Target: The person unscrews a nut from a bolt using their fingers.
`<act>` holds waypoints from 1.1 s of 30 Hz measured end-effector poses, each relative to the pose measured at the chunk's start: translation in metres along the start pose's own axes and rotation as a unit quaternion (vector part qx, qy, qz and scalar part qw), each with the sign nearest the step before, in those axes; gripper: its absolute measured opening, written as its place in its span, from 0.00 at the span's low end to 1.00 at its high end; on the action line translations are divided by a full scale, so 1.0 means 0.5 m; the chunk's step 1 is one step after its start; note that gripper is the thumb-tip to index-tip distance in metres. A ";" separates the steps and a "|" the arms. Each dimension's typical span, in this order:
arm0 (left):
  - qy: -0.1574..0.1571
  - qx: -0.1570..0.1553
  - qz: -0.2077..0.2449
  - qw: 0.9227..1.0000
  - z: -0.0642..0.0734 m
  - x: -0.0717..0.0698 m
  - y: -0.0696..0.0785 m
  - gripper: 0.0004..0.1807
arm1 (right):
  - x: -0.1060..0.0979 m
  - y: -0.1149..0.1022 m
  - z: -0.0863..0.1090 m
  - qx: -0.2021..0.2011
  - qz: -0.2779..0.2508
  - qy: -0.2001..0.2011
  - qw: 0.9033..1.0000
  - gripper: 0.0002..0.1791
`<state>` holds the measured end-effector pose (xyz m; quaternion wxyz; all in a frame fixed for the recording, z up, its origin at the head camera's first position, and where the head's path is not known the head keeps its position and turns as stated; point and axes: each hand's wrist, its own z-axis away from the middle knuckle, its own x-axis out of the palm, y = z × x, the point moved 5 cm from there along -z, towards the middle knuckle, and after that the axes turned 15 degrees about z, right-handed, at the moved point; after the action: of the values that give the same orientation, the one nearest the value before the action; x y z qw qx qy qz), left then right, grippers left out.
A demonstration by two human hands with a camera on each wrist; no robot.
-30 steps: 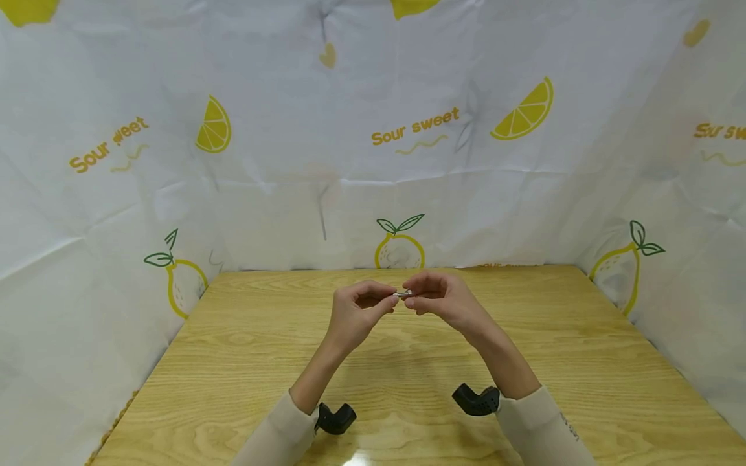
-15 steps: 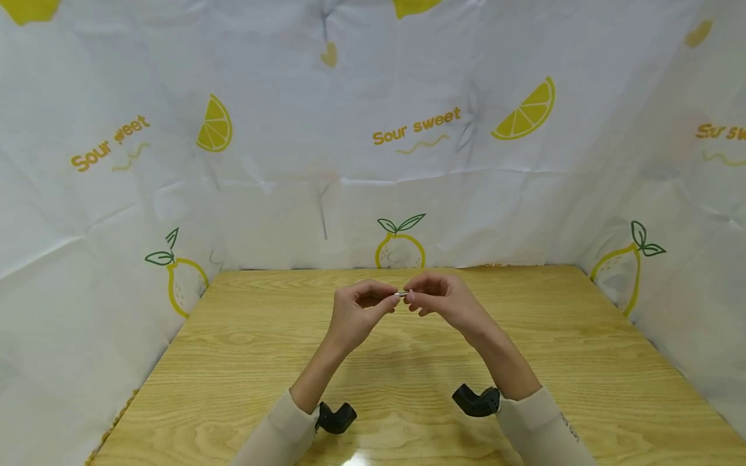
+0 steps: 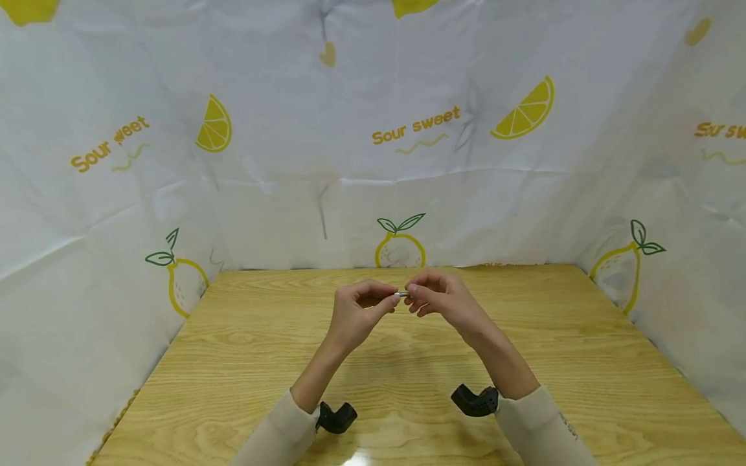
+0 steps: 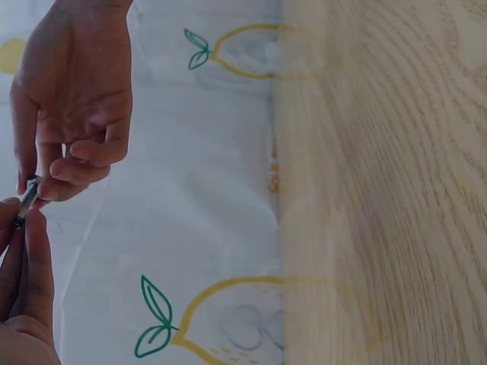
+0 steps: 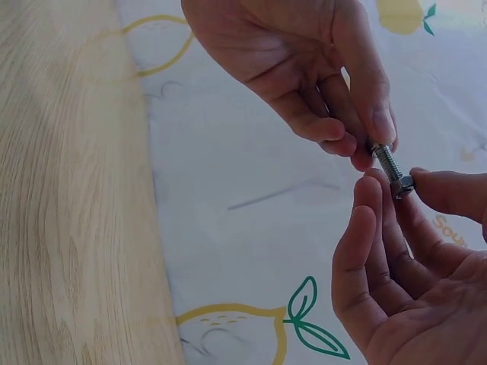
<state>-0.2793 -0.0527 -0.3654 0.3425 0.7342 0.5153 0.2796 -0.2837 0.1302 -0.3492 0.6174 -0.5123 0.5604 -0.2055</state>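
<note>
A silver hex bolt (image 5: 388,163) is held up between both hands, roughly level in the head view, where it shows as a short metal piece (image 3: 403,294). My left hand (image 3: 354,314) pinches the threaded end between thumb and fingertips, which cover that tip. At the hex head (image 5: 403,185), the thumb and fingers of my right hand (image 3: 453,304) hold from either side; the other fingers are loosely bent. The left wrist view shows only part of the bolt (image 4: 29,201) between the fingertips.
Below the hands spreads a wood-grain table (image 3: 262,375). White cloth (image 3: 280,142) with lemon prints surrounds its back and sides. A black wrist-worn camera mount sits by the left sleeve (image 3: 337,418), another by the right sleeve (image 3: 474,401).
The right thumb has moved up and over the bolt's head, which showed a second ago and is now covered in the head view. The left hand has stayed in place.
</note>
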 end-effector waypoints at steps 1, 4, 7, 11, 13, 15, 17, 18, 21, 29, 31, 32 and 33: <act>0.000 0.000 0.001 1.000 0.000 0.000 0.000 0.06 | 0.000 -0.001 0.001 -0.003 -0.001 0.002 1.000 0.18; 0.000 0.000 0.002 1.000 0.000 -0.001 -0.001 0.06 | -0.001 -0.003 0.004 -0.009 -0.004 0.012 1.000 0.17; 0.000 0.000 0.003 1.000 0.000 -0.002 -0.001 0.06 | -0.002 -0.003 0.005 -0.012 -0.006 0.019 1.000 0.18; -0.001 0.000 0.005 1.000 -0.001 -0.001 -0.001 0.06 | -0.003 -0.001 0.005 -0.010 0.000 0.022 1.000 0.19; -0.001 0.000 0.006 1.000 -0.001 -0.001 0.000 0.06 | -0.002 -0.001 0.003 -0.011 0.007 0.017 1.000 0.18; 0.001 -0.002 0.007 1.000 -0.001 -0.001 0.000 0.06 | 0.000 0.000 0.001 -0.011 0.005 0.008 1.000 0.17; 0.002 -0.002 0.003 1.000 0.000 -0.002 -0.001 0.06 | 0.003 0.001 -0.001 -0.011 -0.003 -0.002 1.000 0.18; 0.003 -0.002 0.004 1.000 0.001 -0.003 -0.001 0.06 | 0.004 0.002 -0.001 -0.012 -0.009 -0.005 1.000 0.18; 0.004 -0.001 0.001 1.000 0.001 -0.004 -0.002 0.06 | 0.006 0.004 -0.001 -0.019 -0.015 -0.007 1.000 0.17; 0.004 0.001 0.006 1.000 0.001 -0.004 -0.002 0.06 | 0.001 0.004 0.003 -0.028 -0.008 0.016 0.999 0.18; 0.004 0.002 0.007 1.000 0.000 -0.004 -0.001 0.06 | 0.001 0.004 0.003 -0.029 -0.012 0.018 0.999 0.19; 0.004 0.003 0.006 1.000 0.000 -0.004 -0.002 0.06 | 0.001 0.004 0.003 -0.031 -0.015 0.019 0.999 0.18; 0.005 0.004 0.005 1.000 0.000 -0.004 -0.002 0.06 | 0.000 0.004 0.002 -0.033 -0.019 0.019 0.999 0.17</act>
<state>-0.2806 -0.0545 -0.3661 0.3359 0.7369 0.5139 0.2829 -0.2832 0.1313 -0.3511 0.5853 -0.5389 0.5688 -0.2086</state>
